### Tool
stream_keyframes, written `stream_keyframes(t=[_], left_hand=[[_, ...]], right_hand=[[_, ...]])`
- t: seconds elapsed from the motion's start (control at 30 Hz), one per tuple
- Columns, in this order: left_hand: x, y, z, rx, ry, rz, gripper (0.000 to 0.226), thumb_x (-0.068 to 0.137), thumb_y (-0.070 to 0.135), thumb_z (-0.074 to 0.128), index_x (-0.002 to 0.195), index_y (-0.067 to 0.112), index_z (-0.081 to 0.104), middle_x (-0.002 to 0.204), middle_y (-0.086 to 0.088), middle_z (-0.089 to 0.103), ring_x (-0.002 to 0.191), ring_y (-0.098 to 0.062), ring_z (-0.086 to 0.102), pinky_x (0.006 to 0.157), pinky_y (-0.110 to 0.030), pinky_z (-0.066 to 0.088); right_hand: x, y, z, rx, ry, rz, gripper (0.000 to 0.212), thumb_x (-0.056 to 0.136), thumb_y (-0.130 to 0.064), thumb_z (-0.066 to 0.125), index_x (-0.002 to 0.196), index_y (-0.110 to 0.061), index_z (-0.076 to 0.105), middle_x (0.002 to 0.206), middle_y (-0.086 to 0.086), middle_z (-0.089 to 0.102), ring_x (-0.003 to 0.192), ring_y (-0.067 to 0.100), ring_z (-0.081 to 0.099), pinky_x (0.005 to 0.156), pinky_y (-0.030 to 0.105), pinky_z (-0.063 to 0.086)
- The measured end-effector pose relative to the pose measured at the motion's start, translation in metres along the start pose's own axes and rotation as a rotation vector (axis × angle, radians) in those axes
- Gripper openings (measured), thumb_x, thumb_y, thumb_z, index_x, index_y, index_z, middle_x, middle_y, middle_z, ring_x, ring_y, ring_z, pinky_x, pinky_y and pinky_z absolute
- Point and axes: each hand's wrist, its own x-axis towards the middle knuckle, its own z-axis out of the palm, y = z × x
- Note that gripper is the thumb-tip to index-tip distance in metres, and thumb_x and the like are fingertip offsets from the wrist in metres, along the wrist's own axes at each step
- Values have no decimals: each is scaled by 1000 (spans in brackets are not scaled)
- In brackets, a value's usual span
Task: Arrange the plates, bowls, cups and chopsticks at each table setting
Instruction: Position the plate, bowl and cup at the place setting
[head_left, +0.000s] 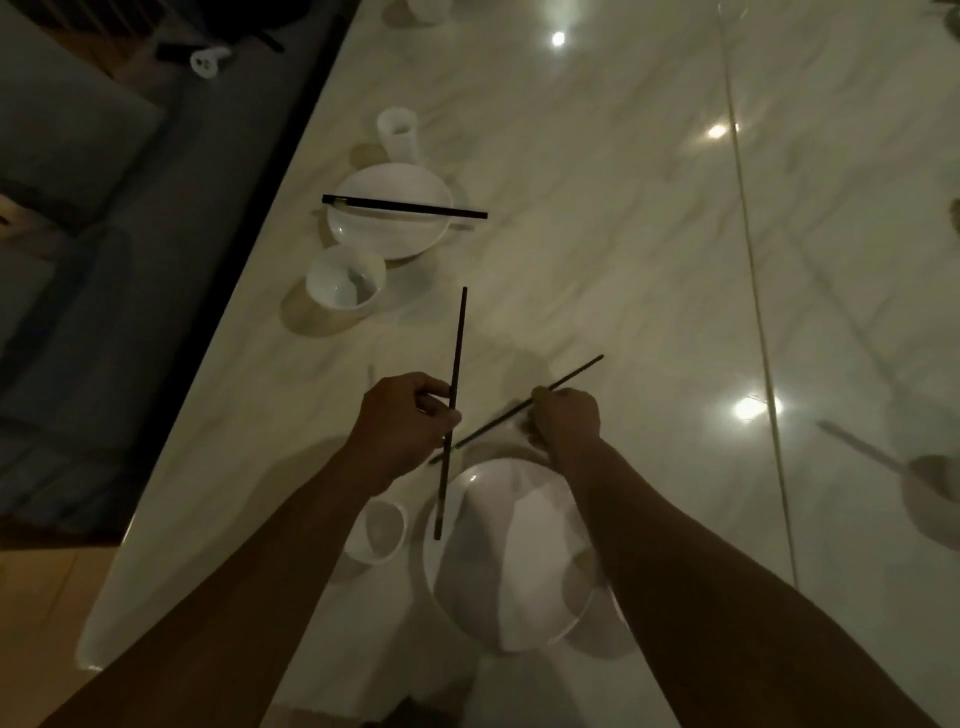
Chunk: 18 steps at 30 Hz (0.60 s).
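Two black chopsticks, one per hand, both held above the near white plate (511, 556), which I take as landmark for every entry below.

Item 1, left chopstick (453, 410). I see it pinched between thumb and fingers of the left hand (402, 426), roughly a third of the way up its length. Long axis runs almost straight away from me: lower tip over the plate's left rim, upper tip well beyond the plate toward the far setting.

Item 2, right chopstick (519, 408). The right hand (566, 421) has its fingers curled around it near mid-length. Long axis slants from low left to high right, beyond the plate's far rim. Its lower end passes the left chopstick just beyond the plate; whether the two touch there I cannot tell.

Item 3, relation I judge decisive. The two sticks cross at a wide angle, so they are not yet a pair. I judge the next move must swing one axis parallel to the other before laying them down. Both hands sit just beyond the plate's far edge, the right slightly nearer its centre.

Item 4, small white cup (382, 530), just left of the plate, partly under my left forearm.

Item 5, reference setting, well beyond the plate along the table's (597, 156) left edge: far plate (389, 228) with a paired set of chopsticks (405, 207) laid across it, white bowl (345, 278) on its near side, tall white cup (397, 132) on its far side.
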Motion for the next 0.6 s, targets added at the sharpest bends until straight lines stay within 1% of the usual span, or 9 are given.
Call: stream_keyframes(t=[0.07,0.13,0.23,0.3,0.4,0.47,0.5,0.57,0.6], left_hand=[[-5,-5,2,-8,-17,-6,26,76,8,78,99,13,68,76,-6,71,69,-17,71,66,-33,61],[-10,-7,3,1,-28,8,25,77,8,77,99,14,67,78,-7,71,70,-16,71,66,-33,61],[-17,-11,0,28,-44,38,25,77,10,77,100,16,67,80,-8,71,71,-17,71,66,-34,61],[-20,-13,-3,36,-52,44,26,78,10,77,100,17,68,79,-6,71,71,-17,71,68,-36,61],[-28,-19,-5,47,-55,50,25,78,9,77,100,16,68,76,-4,71,67,-17,71,69,-37,61],[-35,-24,-5,49,-64,53,25,78,9,77,99,16,67,76,-3,71,66,-17,71,69,-37,61],[-39,-27,-5,52,-69,52,25,78,10,77,100,16,67,76,-3,70,67,-17,71,69,-36,61],[-46,-32,-6,61,-79,57,26,78,10,77,101,15,67,77,-3,70,68,-17,70,65,-31,60],[-49,-35,-7,65,-84,61,26,77,10,77,101,14,67,76,-4,70,68,-17,70,63,-28,60]], right_hand=[[1,-6,-1,131,-17,-29,18,90,-21,58,91,-4,64,87,17,72,66,26,73,56,35,61],[0,-13,-5,247,-46,-85,16,96,-20,53,96,-5,57,93,19,71,76,29,74,66,46,63],[-11,-26,-19,362,-36,-209,7,100,-20,50,93,-17,51,92,16,70,77,28,74,66,45,62],[-20,-31,-31,352,-10,-288,3,98,-17,53,98,-19,54,91,16,70,78,28,73,65,42,62],[-32,-26,-42,184,4,-348,23,88,-9,64,110,-15,61,90,12,70,74,27,74,68,42,63],[-43,-12,-44,-40,5,-413,29,83,-12,69,111,-16,65,84,6,73,69,22,74,71,44,63],[-49,-2,-43,-189,8,-449,30,81,-15,69,112,-17,67,83,4,75,70,20,74,75,42,62],[-62,22,-39,-456,-1,-481,34,83,-18,69,117,-17,68,93,3,76,80,17,74,85,33,59],[-69,34,-36,-534,-10,-477,36,84,-18,69,120,-15,67,102,6,75,85,18,73,86,30,58]])
